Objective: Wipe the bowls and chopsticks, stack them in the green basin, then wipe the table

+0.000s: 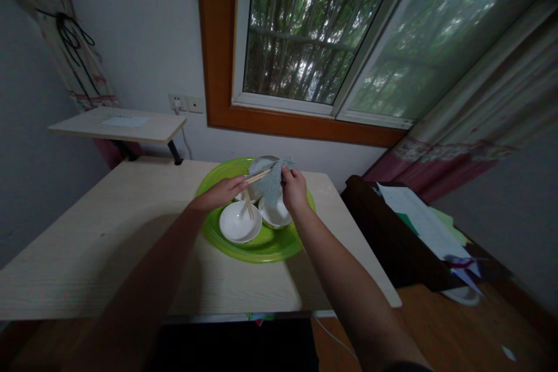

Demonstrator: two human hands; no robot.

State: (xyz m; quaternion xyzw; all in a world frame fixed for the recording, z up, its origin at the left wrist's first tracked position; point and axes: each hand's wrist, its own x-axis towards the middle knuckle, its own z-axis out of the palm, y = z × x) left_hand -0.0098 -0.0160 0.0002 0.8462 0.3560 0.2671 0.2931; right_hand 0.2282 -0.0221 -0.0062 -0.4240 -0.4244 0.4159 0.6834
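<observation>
My left hand (227,190) is closed around wooden chopsticks (257,176) above a round green tray (255,253). Their tips point right, toward a grey-green cloth (272,183). Pinched in my right hand (294,187), the cloth hangs down over the bowls and meets the chopstick ends. Another pair of chopsticks (249,204) leans inside the front white bowl (235,224). To its right sits a second white bowl (274,216), partly covered by the cloth. Farther back, a plate or bowl (262,164) shows only in part behind the cloth.
The tray stands on a pale wooden table (143,209) against the wall. A small raised shelf (117,123) is at the back left. Right of the table, a dark brown piece of furniture (370,226) carries papers (425,221). A white cable (335,337) runs below the front edge.
</observation>
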